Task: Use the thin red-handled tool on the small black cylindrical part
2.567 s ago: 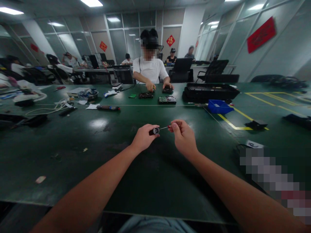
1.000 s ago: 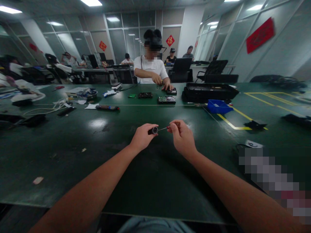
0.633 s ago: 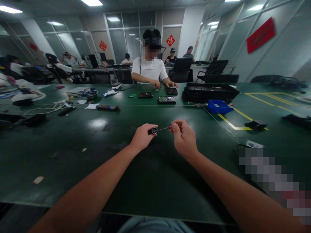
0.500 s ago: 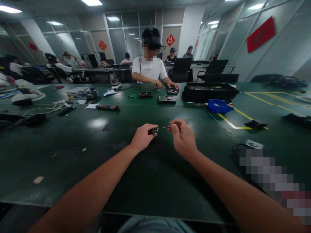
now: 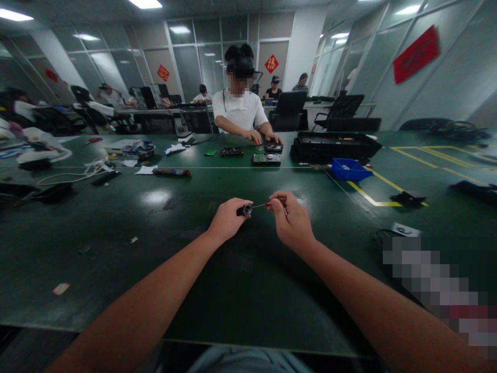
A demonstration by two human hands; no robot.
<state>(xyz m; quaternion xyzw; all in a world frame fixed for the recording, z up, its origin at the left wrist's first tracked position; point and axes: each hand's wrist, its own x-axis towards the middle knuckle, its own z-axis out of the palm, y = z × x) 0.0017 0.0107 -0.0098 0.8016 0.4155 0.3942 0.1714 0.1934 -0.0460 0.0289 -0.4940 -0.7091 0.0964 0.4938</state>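
My left hand (image 5: 228,219) is closed around a small black cylinder (image 5: 246,210) whose round, silvery end faces me; most of it is hidden in the palm. My right hand (image 5: 292,219) grips a screwdriver (image 5: 267,204) by its reddish handle. The thin metal shaft points left and its tip reaches the cylinder at the side of the round end; whether it touches is too small to tell. Both hands are held above the green table (image 5: 240,300), a short gap apart.
Across the table a person in a white shirt (image 5: 238,111) handles a hard drive (image 5: 273,148). Another hard drive (image 5: 266,159), a long black housing (image 5: 336,147) and a blue bin (image 5: 350,170) lie beyond my hands. A tubular tool (image 5: 172,172) and a white cable (image 5: 73,176) lie left.
My hands stay nearly in place, with slight shifts of the screwdriver's handle and angle. The round end of the cylinder looks slightly turned. The person opposite has moved their hands over the hard drive.
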